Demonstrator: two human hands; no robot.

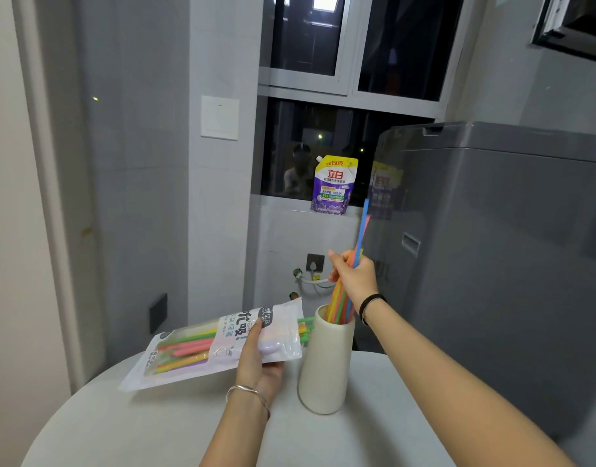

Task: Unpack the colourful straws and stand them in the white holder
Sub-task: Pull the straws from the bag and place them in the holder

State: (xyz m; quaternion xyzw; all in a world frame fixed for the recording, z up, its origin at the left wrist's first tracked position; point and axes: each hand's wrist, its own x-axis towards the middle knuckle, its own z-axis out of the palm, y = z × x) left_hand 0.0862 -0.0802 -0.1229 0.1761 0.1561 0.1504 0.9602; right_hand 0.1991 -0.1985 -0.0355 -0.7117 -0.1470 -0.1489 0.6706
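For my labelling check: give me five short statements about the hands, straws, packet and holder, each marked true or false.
1. The right hand grips a bundle of straws whose lower ends are inside the white holder. True.
2. The left hand holds the straw packet. True.
3. The straw packet is empty. False: coloured straws show through it, and green ones poke out of its end near the white holder.
4. The white holder lies on its side. False: it stands upright on the table.
5. The detergent pouch lies on the table. False: the pouch stands on the window ledge.
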